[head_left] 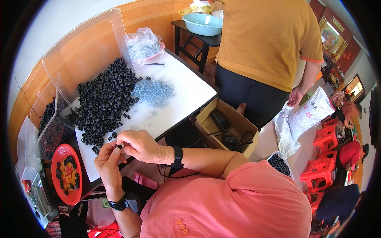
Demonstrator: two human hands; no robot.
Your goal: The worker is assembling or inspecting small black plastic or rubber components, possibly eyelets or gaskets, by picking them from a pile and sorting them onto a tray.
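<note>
At the near edge of the white tabletop (190,85), my left hand (108,162) and my right hand (139,146) meet. Between their fingertips is a small black ring-shaped part (118,146), pinched from both sides. Its details are too small to make out. Just beyond my fingers spreads a large heap of similar black parts (105,95), with a few loose ones near my hands. To the right of the heap lies a patch of tiny pale-blue clear beads (154,93). A red plate (56,185) left of my left hand bears several black parts.
Clear plastic bins (44,67) stand at the left and back. A pink bowl (162,47) holds plastic bags. Right of the table sits an open cardboard box (248,142) with cables. Another person (266,43) stands close by; red stools (317,172) and a white sack (311,113) are farther right.
</note>
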